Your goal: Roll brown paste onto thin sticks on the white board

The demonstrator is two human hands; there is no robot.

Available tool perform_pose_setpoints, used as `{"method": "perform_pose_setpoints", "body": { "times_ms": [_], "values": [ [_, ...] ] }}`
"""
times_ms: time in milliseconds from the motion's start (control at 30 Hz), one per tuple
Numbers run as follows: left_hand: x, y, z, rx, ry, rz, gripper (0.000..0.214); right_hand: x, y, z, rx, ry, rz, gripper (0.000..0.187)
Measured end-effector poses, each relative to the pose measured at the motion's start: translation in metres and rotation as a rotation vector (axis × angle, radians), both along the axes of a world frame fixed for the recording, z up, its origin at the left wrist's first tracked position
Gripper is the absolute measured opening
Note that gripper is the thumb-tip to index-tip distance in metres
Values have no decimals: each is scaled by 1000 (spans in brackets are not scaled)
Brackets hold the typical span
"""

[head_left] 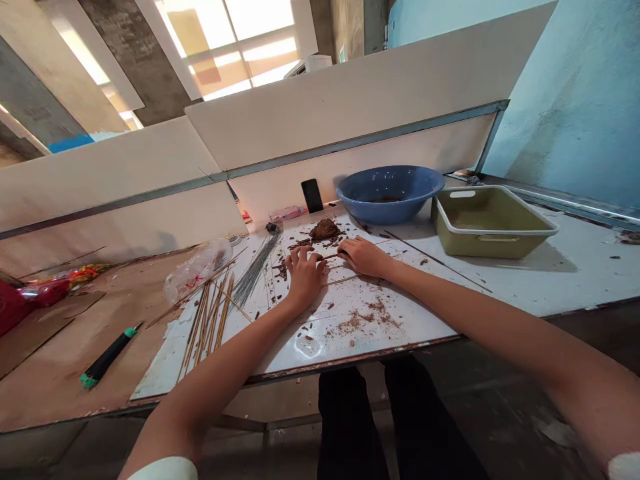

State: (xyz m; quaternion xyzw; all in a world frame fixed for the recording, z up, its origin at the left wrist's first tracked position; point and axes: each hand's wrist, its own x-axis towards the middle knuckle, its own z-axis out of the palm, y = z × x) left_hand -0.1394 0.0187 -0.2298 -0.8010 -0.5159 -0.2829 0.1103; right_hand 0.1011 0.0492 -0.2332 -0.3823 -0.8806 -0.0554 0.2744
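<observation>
Thin brown stick (331,257) spans the gap between left hand (304,272) and right hand (366,255) above the white tabletop (425,327), fingers curled narrowly, closure indeterminable; judged light, fragile, best held gently near both ends.

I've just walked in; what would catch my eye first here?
Probably the big blue basin toward the back, right of centre, with a green tub to its right. Nearer the middle, a brown lump sits just beyond the left hand and right hand, which are at a thin brown stick.
</observation>
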Motion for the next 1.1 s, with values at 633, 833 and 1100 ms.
{"method": "perform_pose_setpoints", "body": {
  "times_ms": [633, 833, 1100],
  "values": [
    [2, -2, 3, -30, -16, 4, 14, 1, -1, 1, -19, -28, 9, 13],
    [2, -1, 2, -25, -27, 4, 14, 0, -1, 2, -26, -28, -9, 14],
    [1, -1, 0, -15, -38, -10, 15, 1, -1, 2, -28, -11, 25, 10]
  ]
}}
